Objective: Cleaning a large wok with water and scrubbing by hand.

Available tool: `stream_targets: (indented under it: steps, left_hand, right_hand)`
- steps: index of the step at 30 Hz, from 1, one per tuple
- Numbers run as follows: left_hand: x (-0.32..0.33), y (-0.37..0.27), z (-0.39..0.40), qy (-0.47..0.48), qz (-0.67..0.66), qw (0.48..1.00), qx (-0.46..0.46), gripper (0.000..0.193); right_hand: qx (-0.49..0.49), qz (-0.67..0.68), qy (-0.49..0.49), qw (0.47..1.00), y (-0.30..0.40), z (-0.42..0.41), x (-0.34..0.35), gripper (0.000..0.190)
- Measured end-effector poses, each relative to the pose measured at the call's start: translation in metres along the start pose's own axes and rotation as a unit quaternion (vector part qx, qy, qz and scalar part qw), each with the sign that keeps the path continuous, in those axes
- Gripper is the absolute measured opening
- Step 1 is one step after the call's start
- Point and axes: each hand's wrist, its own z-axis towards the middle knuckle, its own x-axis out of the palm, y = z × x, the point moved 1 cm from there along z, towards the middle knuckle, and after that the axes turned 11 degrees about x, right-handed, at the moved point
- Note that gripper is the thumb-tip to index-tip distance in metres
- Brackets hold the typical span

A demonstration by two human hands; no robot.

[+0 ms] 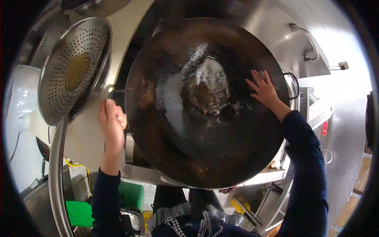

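A large, dark wok (207, 154) with two loop handles stands before me. Shiny liquid (208, 86) is pooled at its bottom. My left hand (112, 124) is curled around the loop handle (117, 92) on the wok's left side, and the fingers cover much of it. Over the wok's right inner wall, my right hand (263, 90) is spread with its fingers apart and nothing visibly gripped. Whether it touches the metal I cannot tell. The right loop handle (293, 86) is just beyond that hand.
To the left, a perforated metal strainer (77, 68) is tilted, its long handle (57, 177) running towards me. A pale board or counter (86, 148) lies beneath it. A metal tap (311, 41) is at the upper right. Green containers (131, 195) stand low by my legs.
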Motion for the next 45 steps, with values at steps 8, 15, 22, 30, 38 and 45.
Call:
stream_targets:
  steps: [8,15,22,30,38,45]
  left_hand:
    - [0.000,0.000,0.000,0.002,0.000,1.000,0.004,0.024]
    - [0.004,-0.002,-0.002,0.019,-0.020,1.000,0.001,0.025]
    - [0.002,-0.004,-0.001,0.003,-0.016,1.000,-0.009,0.023]
    - [0.006,-0.002,0.001,0.033,0.015,0.999,0.002,0.025]
    - [0.001,-0.006,-0.001,0.019,-0.013,1.000,-0.012,0.025]
    - [0.000,-0.005,-0.001,0.009,-0.023,0.999,-0.020,0.022]
  right_hand:
    - [-0.172,0.230,0.162,0.944,0.143,-0.023,-0.008,0.059]
    - [-0.426,0.412,0.257,0.763,0.156,-0.127,-0.081,0.061]
    - [-0.437,0.524,0.026,0.731,0.262,-0.037,-0.169,0.065]
    - [0.112,0.245,-0.195,0.943,0.131,0.130,-0.057,0.059]
    - [-0.230,0.195,0.071,0.951,0.103,-0.092,-0.028,0.056]
    - [-0.449,0.513,0.045,0.730,0.240,-0.045,-0.135,0.061]
